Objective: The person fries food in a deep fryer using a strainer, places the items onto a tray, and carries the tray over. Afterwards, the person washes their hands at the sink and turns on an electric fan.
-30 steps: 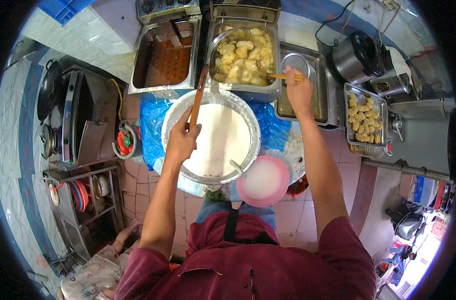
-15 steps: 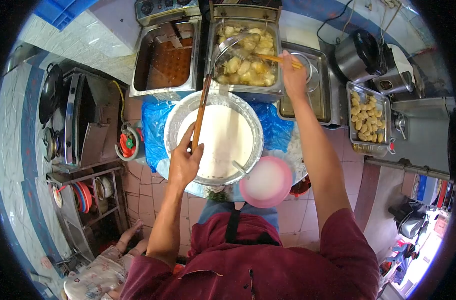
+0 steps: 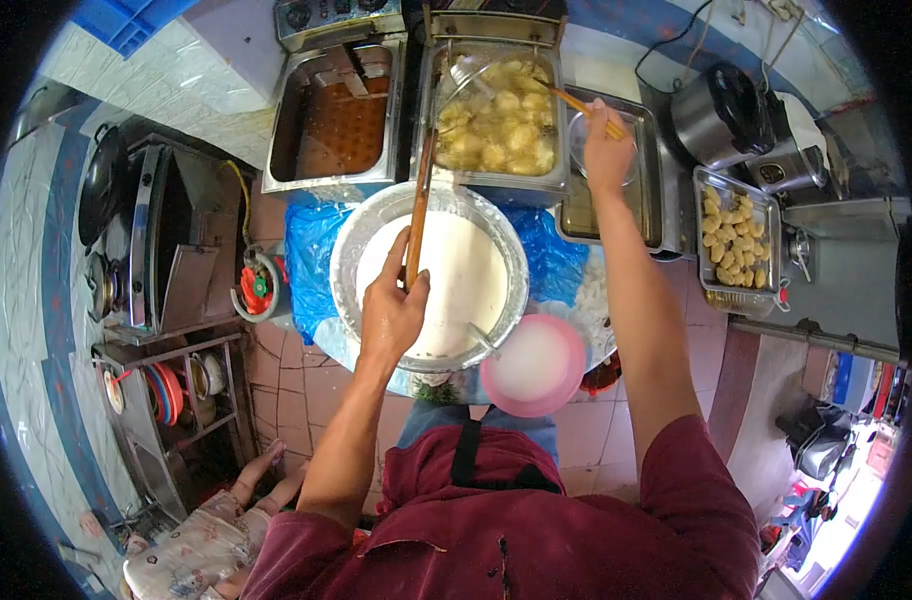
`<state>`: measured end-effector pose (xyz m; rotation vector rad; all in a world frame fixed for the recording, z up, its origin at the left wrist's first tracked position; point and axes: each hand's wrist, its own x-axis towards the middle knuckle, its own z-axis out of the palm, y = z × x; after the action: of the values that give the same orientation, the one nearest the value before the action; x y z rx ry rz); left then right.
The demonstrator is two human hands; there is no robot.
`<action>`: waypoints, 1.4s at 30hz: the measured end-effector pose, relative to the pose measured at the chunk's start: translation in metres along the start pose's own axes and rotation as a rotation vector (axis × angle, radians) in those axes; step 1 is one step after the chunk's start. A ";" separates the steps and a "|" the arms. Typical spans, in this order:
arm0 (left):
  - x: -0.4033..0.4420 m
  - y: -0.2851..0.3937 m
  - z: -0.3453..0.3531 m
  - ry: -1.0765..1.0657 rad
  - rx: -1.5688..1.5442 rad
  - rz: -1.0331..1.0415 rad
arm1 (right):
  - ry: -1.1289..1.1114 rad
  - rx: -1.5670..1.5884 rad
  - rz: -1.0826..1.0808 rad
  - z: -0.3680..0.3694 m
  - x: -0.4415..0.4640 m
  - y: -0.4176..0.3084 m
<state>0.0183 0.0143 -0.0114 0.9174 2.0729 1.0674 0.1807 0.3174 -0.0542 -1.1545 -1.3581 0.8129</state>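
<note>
Clearly, the left hand is closed around the wooden handle of a strainer, which slants up over the batter bowl so that its wire head sits in the right fryer. The right hand is closed too, gripping chopsticks whose tips reach over that fryer's right side. Pale yellow pieces lie in its bubbling oil (the strainer's outline is partly lost among them). Just beside it, the left fryer holds reddish-brown liquid.

Under the right hand is a flat tray with a round, rimmed thing in it, partly hidden. Farther right, a deeper tray holds more pieces, browner. A pink bowl of whitish liquid is just beside the batter bowl, and blue plastic shows on both sides. At lower left is another person.
</note>
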 end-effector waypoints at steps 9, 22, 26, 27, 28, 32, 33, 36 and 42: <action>0.025 -0.009 0.018 0.022 0.152 0.090 | -0.042 -0.139 0.059 -0.017 -0.031 0.017; -0.007 0.008 -0.003 -0.025 -0.047 -0.075 | -0.149 -0.130 0.157 -0.083 -0.052 -0.057; -0.012 0.008 0.003 -0.065 -0.062 -0.106 | -0.238 0.006 0.139 -0.073 -0.068 -0.044; -0.010 0.005 0.005 -0.090 -0.034 -0.120 | -0.237 0.007 0.138 -0.069 -0.071 -0.039; -0.006 -0.004 0.012 -0.052 -0.009 -0.027 | -0.236 -0.010 0.125 -0.065 -0.074 -0.034; 0.015 -0.019 0.025 -0.061 0.100 -0.010 | -0.235 -0.058 0.115 -0.054 -0.079 -0.024; 0.020 -0.018 0.027 -0.061 0.102 -0.010 | -0.235 -0.057 0.116 -0.051 -0.079 -0.023; 0.030 -0.018 0.030 -0.084 0.104 -0.018 | -0.222 -0.068 0.130 -0.043 -0.077 -0.014; 0.024 -0.009 0.021 -0.057 0.076 -0.005 | -0.214 -0.142 0.123 -0.052 -0.072 -0.017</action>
<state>0.0184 0.0385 -0.0338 0.9685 2.0796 0.9541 0.2216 0.2365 -0.0523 -1.3003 -1.5522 0.9626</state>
